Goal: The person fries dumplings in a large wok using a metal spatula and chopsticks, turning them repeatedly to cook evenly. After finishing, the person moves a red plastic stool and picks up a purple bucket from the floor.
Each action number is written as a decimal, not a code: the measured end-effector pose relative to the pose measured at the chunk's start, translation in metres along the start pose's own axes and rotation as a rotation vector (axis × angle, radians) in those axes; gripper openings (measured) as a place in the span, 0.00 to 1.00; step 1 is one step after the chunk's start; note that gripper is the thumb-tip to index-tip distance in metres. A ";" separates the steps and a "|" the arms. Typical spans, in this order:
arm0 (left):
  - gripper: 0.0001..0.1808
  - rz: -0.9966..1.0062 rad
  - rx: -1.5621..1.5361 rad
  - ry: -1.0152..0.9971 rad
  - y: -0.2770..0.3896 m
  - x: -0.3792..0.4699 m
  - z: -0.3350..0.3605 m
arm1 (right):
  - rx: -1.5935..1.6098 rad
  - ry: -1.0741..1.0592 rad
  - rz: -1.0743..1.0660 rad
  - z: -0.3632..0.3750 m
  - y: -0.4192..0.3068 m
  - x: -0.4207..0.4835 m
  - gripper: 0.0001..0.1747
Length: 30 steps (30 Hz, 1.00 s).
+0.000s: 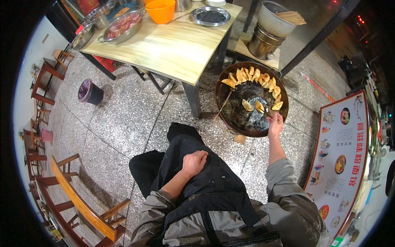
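Observation:
My left hand [195, 163] rests on my black apron [213, 179] over my lap, its fingers curled together around nothing visible. My right hand [274, 123] reaches over the near right rim of a wide, round, dark frying pan [250, 120]. Its fingers are pinched; whether they grip something small is too unclear to see. Browned, half-moon dumplings [242, 75] line the far and right side of the pan, several leaning on one another. Apart from them, two dumplings [247, 105] lie near the middle, on the oily surface. A thin metal utensil [223, 105] leans across the left rim.
Ahead stands a wooden-topped table [166, 49] with a steel pan of reddish food [122, 27], an orange bowl [160, 11] and a steel plate [211, 17]. A large pot [273, 20] tops a metal stove [264, 46]. A printed sign [338, 160] borders my right, a wooden chair [83, 200] my left.

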<state>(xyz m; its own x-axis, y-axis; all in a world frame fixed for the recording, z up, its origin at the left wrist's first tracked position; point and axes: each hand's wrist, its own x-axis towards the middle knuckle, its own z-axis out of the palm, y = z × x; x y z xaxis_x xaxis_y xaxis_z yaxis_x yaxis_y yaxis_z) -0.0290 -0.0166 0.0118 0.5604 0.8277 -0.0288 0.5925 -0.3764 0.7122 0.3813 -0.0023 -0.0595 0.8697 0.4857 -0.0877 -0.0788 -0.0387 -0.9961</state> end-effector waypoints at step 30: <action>0.07 0.017 0.009 -0.007 -0.001 -0.001 0.000 | -0.290 -0.263 -0.077 -0.005 -0.014 -0.072 0.12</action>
<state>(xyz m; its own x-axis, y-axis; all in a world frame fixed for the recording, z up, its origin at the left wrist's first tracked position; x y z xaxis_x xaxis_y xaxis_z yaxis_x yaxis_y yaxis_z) -0.0303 -0.0173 0.0114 0.5747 0.8181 -0.0220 0.5878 -0.3940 0.7066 0.3218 -0.0411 -0.0390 0.7103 0.7024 -0.0457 0.1553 -0.2196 -0.9631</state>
